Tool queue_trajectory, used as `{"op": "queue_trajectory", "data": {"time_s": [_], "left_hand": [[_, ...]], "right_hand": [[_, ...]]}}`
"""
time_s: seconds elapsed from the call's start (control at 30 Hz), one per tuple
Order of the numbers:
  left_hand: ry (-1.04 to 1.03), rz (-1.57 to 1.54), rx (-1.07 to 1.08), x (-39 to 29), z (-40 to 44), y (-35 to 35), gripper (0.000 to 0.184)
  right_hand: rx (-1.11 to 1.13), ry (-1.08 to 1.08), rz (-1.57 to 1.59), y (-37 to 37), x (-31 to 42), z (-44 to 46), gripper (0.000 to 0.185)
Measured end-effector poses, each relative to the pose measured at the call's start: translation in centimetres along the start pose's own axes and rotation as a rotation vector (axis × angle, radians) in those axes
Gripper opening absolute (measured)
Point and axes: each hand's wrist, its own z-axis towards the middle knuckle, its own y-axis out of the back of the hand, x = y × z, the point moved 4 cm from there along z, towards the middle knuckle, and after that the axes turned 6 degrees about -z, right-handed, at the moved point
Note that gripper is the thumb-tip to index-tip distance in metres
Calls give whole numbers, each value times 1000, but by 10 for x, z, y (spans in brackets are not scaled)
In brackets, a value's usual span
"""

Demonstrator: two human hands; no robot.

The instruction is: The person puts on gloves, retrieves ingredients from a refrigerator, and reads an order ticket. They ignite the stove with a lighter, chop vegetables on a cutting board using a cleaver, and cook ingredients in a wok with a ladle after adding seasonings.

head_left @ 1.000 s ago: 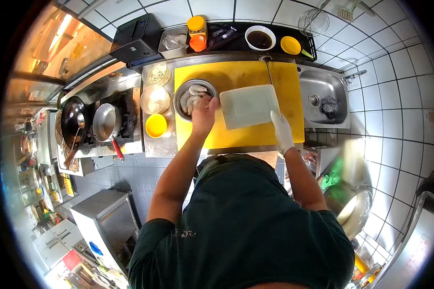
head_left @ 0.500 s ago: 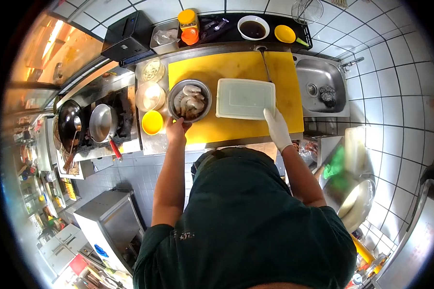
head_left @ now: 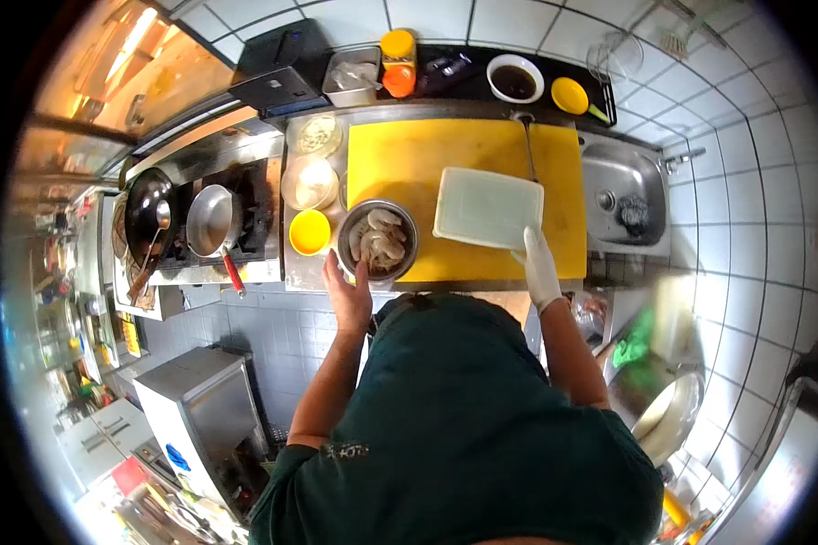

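Note:
A metal bowl [head_left: 410,262] of shrimp [head_left: 378,241] sits at the near left corner of the yellow cutting board [head_left: 400,150]. My bare left hand [head_left: 348,292] is at the bowl's near left side, fingers spread apart; whether it still touches the rim is hard to tell. In a white glove, my right hand [head_left: 541,268] grips the near right corner of a rectangular plastic container with a pale lid [head_left: 489,207]. The container lies slightly turned over the board. My right fingers are partly hidden at its edge.
Left of the board stand a yellow cup [head_left: 310,232] and clear tubs [head_left: 307,182]. Farther left, a red-handled pan [head_left: 213,221] and a wok [head_left: 148,204] rest on the stove. A sink [head_left: 623,191] lies right; a bowl of dark liquid [head_left: 514,80] stands behind.
The shrimp bowl has shifted toward the board's near left corner, and my left hand's fingers have opened from its rim. The container has turned slightly clockwise with my right hand at its corner.

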Motion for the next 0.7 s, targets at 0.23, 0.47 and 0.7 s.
{"op": "queue_trajectory", "data": {"time_s": [0.23, 0.47, 0.7], "left_hand": [[-54, 3, -4, -19, -20, 21, 65], [274, 264, 278, 83, -111, 50, 67], [1170, -509, 298, 219, -326, 99, 78]], "right_hand": [[-264, 434, -635, 28, 31, 41, 65], [-9, 977, -409, -58, 231, 36, 58], [205, 1588, -460, -206, 356, 4, 57]]}}
